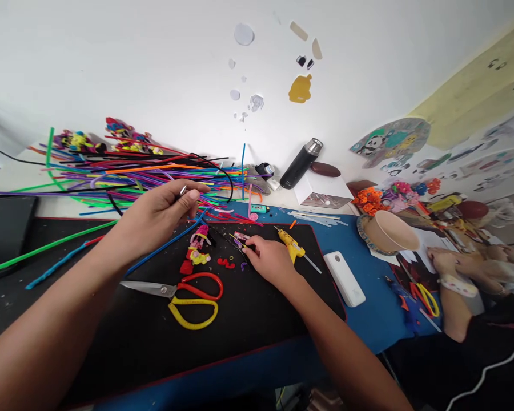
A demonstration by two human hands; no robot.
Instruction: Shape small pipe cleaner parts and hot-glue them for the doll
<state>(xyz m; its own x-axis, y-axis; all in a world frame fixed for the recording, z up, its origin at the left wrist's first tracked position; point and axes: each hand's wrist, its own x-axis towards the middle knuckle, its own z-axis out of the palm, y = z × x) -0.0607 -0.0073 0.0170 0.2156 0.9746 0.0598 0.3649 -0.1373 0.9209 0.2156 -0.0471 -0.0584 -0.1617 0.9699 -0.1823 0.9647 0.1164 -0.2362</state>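
Left fingers point(191, 196) closed on metal-tipped tool point(183, 191)

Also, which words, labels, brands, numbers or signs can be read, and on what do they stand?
No text can be read.
Black flask: pale marks, too small.
Small green object: printed marks, too blurred.
Yellow wall cut-out: pale mark, too small.
White device: faint mark, too small.

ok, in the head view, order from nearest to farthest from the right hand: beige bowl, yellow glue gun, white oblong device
1. Yellow glue gun: just right of the right hand.
2. White oblong device: farther right, beside the black mat.
3. Beige bowl: farthest right.
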